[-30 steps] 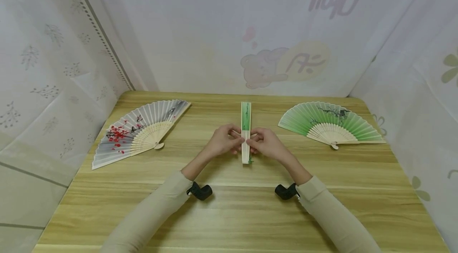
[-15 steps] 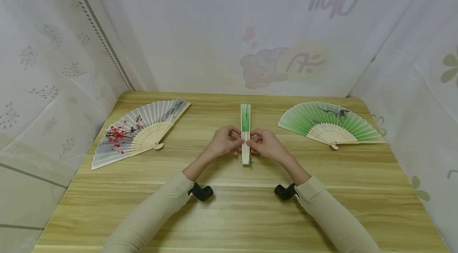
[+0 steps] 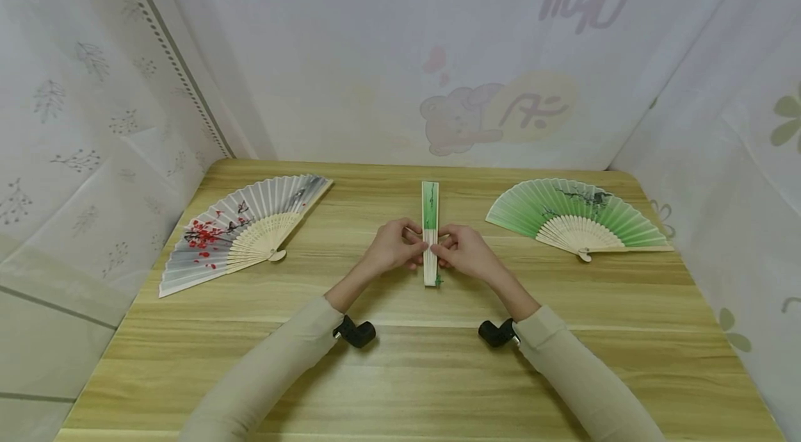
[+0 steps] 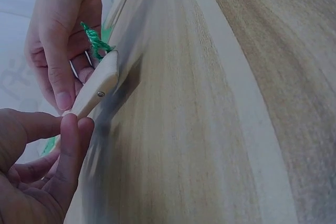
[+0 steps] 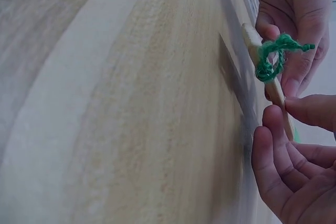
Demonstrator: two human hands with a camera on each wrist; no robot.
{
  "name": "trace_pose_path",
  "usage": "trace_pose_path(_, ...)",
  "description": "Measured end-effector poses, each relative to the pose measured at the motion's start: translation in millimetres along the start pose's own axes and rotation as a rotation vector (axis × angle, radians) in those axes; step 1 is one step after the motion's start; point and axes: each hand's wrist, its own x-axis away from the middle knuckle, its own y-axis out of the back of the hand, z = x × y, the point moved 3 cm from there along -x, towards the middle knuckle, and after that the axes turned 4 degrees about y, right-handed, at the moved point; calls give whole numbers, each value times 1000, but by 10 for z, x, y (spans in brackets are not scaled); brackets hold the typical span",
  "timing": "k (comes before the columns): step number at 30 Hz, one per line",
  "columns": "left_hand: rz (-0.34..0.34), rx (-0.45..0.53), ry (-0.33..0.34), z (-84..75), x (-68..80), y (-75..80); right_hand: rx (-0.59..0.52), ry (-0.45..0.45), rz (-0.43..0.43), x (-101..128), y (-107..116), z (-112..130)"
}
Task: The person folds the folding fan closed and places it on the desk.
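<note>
Between my two hands is a folded hand fan (image 3: 430, 209), green cloth at its far end and pale wooden ribs toward me. My left hand (image 3: 393, 245) pinches its ribs from the left, thumb on top. From the right, my right hand (image 3: 466, 251) pinches the same ribs at about the same height. A green cord loop (image 5: 270, 61) hangs at the fan's near end, and a small metal rivet (image 4: 101, 94) shows there in the left wrist view. Both wrist views show a shadow under the fan on the wood.
An open grey fan (image 3: 250, 226) with red blossoms lies at the left of the wooden table (image 3: 432, 386). At the right lies an open green fan (image 3: 576, 213). Printed white curtains (image 3: 338, 46) stand behind and at both sides.
The folded fan shifts slightly toward me at first, then stays nearly still. Both hands keep their pinch on it, and the forearms edge slightly inward.
</note>
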Motion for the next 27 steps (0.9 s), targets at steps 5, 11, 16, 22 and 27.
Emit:
trace_pose_path(5,1,3,3,24,-15,-11,31,-8,8,-13,-8,10)
trace_pose_path(11,-4,-4,9,37,-20,-26,64,-8,7,-30,-16,-1)
trace_pose_path(16,-10,-35,8,23,3,-31,92,-23,11,-44,-36,-22)
trace_pose_path(22,-13,-33,8,15,16,-30,140,-51,-2,-41,-35,-26)
trace_pose_path(27,-8,-36,-2,10,26,-22,155,-47,-8,-22,-18,-5)
